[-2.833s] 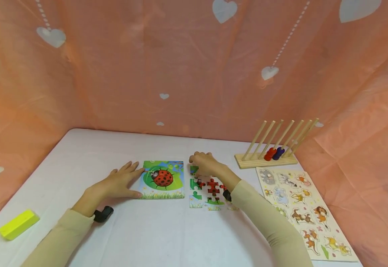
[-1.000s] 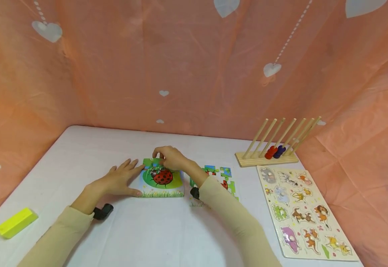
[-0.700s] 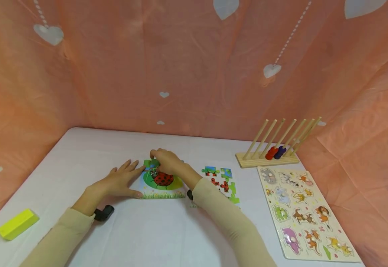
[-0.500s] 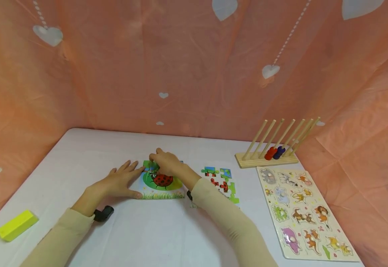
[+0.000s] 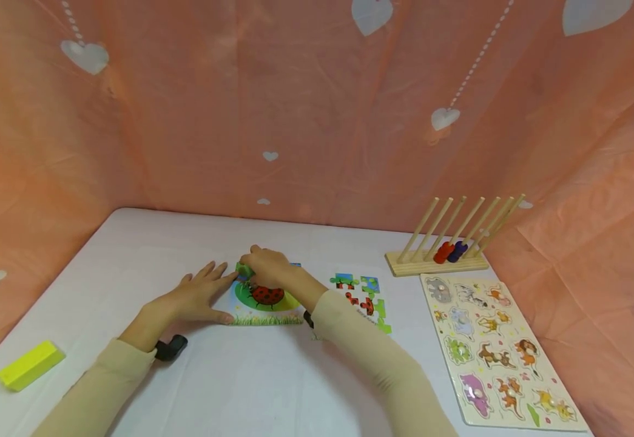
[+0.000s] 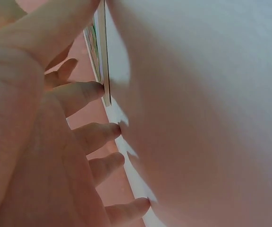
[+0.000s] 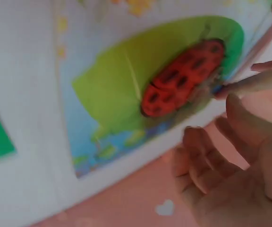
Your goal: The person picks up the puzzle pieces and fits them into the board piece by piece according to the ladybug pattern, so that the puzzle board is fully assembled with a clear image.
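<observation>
A square ladybug puzzle board (image 5: 270, 319) lies on the white table. My left hand (image 5: 193, 298) rests at its left edge, fingers spread. In the left wrist view, the thumb and index finger touch the edge of the board (image 6: 104, 56). Over the board's far left corner, my right hand (image 5: 267, 268) pinches a green and blue puzzle piece (image 5: 244, 271), mostly covered by the fingers. The right wrist view shows curled fingers of the right hand (image 7: 237, 175) by the printed ladybug (image 7: 183, 78). Several jigsaw pieces (image 5: 345, 280) lie to the right, partly behind the right forearm.
At the back right stands a wooden peg rack (image 5: 437, 265) with red and purple beads. An animal peg puzzle board (image 5: 488, 349) lies in front of it. A yellow block (image 5: 31, 365) sits at the left. Peach curtains (image 5: 317, 109) enclose the table.
My right hand picked up a piece from the loose group's far left corner and carried it left over the ladybug board. Lately it has edged toward the far left corner. The left hand has stayed put.
</observation>
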### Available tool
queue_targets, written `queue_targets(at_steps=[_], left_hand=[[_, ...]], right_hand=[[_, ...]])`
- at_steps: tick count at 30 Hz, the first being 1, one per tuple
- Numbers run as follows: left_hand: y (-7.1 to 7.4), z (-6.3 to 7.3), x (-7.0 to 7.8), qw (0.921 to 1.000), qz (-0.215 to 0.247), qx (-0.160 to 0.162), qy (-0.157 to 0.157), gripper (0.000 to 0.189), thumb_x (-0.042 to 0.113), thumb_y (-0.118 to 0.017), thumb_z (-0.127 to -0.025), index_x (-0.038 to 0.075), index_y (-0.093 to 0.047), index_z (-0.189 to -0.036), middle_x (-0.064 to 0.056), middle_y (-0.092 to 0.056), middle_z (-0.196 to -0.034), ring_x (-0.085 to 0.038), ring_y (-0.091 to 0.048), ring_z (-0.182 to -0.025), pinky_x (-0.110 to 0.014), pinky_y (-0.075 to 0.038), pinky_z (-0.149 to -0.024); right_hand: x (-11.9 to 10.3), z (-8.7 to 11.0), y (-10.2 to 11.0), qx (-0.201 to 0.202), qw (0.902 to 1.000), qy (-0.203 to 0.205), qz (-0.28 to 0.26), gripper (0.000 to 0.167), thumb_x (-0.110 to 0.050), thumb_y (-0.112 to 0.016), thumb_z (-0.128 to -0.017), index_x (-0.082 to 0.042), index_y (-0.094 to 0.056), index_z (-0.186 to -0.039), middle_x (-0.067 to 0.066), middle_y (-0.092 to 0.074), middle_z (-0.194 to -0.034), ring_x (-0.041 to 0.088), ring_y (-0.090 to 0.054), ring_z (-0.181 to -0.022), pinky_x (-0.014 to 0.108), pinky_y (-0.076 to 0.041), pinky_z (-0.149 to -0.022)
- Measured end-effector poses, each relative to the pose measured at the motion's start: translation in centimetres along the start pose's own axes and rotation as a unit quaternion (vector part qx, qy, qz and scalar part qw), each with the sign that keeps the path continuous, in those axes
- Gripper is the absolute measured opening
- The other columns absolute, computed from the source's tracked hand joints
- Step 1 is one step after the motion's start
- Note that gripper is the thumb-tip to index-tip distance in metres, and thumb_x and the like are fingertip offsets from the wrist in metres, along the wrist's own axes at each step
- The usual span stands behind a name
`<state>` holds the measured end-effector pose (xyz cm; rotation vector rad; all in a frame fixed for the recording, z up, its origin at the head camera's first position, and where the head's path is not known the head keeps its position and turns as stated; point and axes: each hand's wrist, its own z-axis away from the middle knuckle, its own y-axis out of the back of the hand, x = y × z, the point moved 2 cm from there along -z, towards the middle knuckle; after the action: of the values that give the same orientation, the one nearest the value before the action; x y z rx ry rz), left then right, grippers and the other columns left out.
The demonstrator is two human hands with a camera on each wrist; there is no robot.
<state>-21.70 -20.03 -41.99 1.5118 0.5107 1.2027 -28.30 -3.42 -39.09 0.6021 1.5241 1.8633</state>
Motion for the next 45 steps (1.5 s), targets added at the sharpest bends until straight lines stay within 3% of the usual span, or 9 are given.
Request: queue_targets(at_steps=[2, 7, 10, 14, 21, 29, 38, 45], left_hand=[[-0.1, -0.1, -0.1, 1.0, 0.0, -0.002, 0.004, 0.101, 0.056, -0.078, -0.078, 0.001, -0.037, -0.152, -0.034, -0.022, -0.157, -0.056, -0.013, -0.143, -0.082, -0.016, -0.101], [-0.2, -0.1, -0.2, 1.0, 0.0, 0.0, 0.006, 0.101, 0.056, -0.078, -0.078, 0.001, -0.037, -0.152, -0.034, -0.022, -0.157, -0.056, -0.013, -0.143, -0.082, -0.016, -0.101], [-0.2, 0.0, -0.2, 1.0, 0.002, 0.003, 0.005, 0.101, 0.056, -0.078, -0.078, 0.002, -0.037, -0.152, -0.034, -0.023, -0.157, -0.056, -0.013, -0.143, -0.082, -0.016, -0.101], [-0.1, 0.0, -0.3, 1.0, 0.002, 0.004, 0.004, 0.101, 0.055, -0.078, -0.078, 0.001, -0.037, -0.152, -0.034, -0.023, -0.156, -0.057, -0.013, -0.143, -0.082, -0.016, -0.1], [0.0, 0.1, -0.1, 1.0, 0.001, 0.0, 0.0, 0.101, 0.055, -0.078, -0.078, 0.001, -0.036, -0.152, -0.034, -0.022, -0.156, -0.057, -0.013, -0.143, -0.082, -0.017, -0.1], [0.0, 0.1, 0.0, 1.0, 0.006, -0.003, 0.003, 0.1, 0.055, -0.078, -0.079, 0.001, -0.036, -0.153, -0.034, -0.021, -0.157, -0.057, -0.012, -0.143, -0.082, -0.016, -0.1], [-0.1, -0.2, -0.2, 0.9999, 0.003, -0.009, 0.008, 0.1, 0.056, -0.077, -0.08, 0.002, -0.035, -0.153, -0.034, -0.02, -0.157, -0.056, -0.011, -0.144, -0.082, -0.016, -0.101], [-0.1, -0.2, 0.0, 0.9999, -0.01, -0.003, 0.005, 0.101, 0.056, -0.077, -0.079, 0.002, -0.036, -0.153, -0.034, -0.022, -0.156, -0.057, -0.014, -0.143, -0.082, -0.018, -0.1]], right_hand=[[-0.1, 0.5, 0.2, -0.034, 0.999, -0.014, 0.025, 0.048, -0.035, -0.067, -0.096, -0.018, -0.059, -0.139, 0.006, -0.055, -0.134, 0.022, -0.057, -0.118, 0.04, -0.05, -0.097], [-0.7, 2.1, 0.5, -0.121, 0.988, -0.047, 0.084, 0.068, -0.058, -0.056, -0.096, -0.023, -0.042, -0.153, -0.001, -0.036, -0.158, 0.023, -0.033, -0.144, 0.051, -0.03, -0.115], [-1.0, 2.8, 0.4, -0.142, 0.984, -0.048, 0.095, 0.076, -0.065, -0.049, -0.095, -0.028, -0.029, -0.158, -0.004, -0.02, -0.165, 0.024, -0.017, -0.152, 0.056, -0.021, -0.118], [-1.2, 3.4, -0.1, -0.163, 0.9817, -0.054, 0.082, 0.078, -0.07, -0.044, -0.094, -0.035, -0.021, -0.159, -0.004, -0.011, -0.167, 0.029, -0.006, -0.153, 0.061, -0.013, -0.118], [-1.4, 3.5, -0.8, -0.154, 0.9838, -0.06, 0.069, 0.079, -0.071, -0.043, -0.094, -0.039, -0.014, -0.16, -0.005, -0.012, -0.167, 0.031, -0.006, -0.153, 0.062, -0.016, -0.117], [-1.7, 3.3, -0.8, -0.141, 0.9854, -0.058, 0.075, 0.078, -0.07, -0.043, -0.094, -0.036, -0.018, -0.16, -0.001, -0.015, -0.166, 0.032, -0.009, -0.152, 0.061, -0.017, -0.117], [-1.7, 3.2, -0.7, -0.138, 0.9876, -0.06, 0.045, 0.078, -0.069, -0.045, -0.094, -0.034, -0.02, -0.16, 0.002, -0.015, -0.166, 0.03, -0.013, -0.152, 0.056, -0.021, -0.118], [-0.2, 3.3, -0.5, -0.13, 0.9906, -0.043, 0.005, 0.074, -0.062, -0.043, -0.099, -0.028, -0.02, -0.161, 0.006, -0.014, -0.167, 0.032, -0.016, -0.151, 0.058, -0.025, -0.116]])
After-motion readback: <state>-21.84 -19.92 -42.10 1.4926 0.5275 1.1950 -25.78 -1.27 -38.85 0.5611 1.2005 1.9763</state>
